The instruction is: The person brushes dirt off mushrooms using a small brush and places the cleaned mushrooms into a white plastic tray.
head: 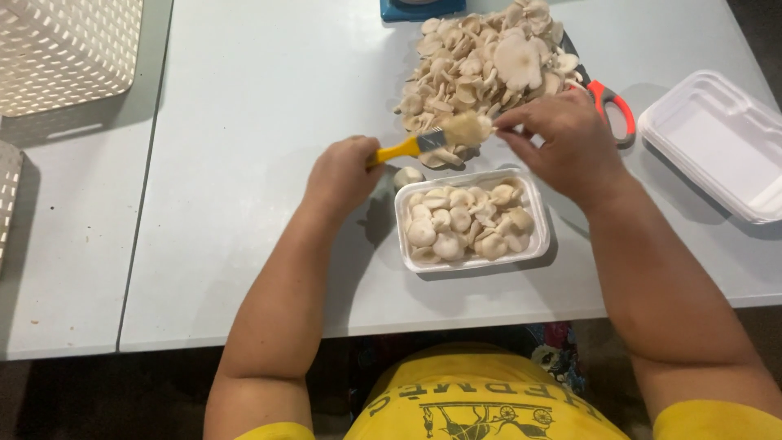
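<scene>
My left hand (344,173) grips a small brush (423,143) by its yellow handle, bristles pointing right. My right hand (562,134) pinches a pale mushroom (494,126) at its fingertips, right against the bristles. Both hands hover just above a white foam tray (538,244) filled with several cream mushroom caps (464,222). Behind them lies a big heap of loose oyster mushrooms (481,65) on the pale grey table (261,179). A single mushroom (407,176) rests on the table beside the tray's left corner.
Scissors with red-orange handles (612,110) lie right of the heap, partly under my right hand. An empty white foam tray (717,138) sits at the right edge. White perforated baskets (65,49) stand at the far left. A blue object (419,8) peeks in at the top.
</scene>
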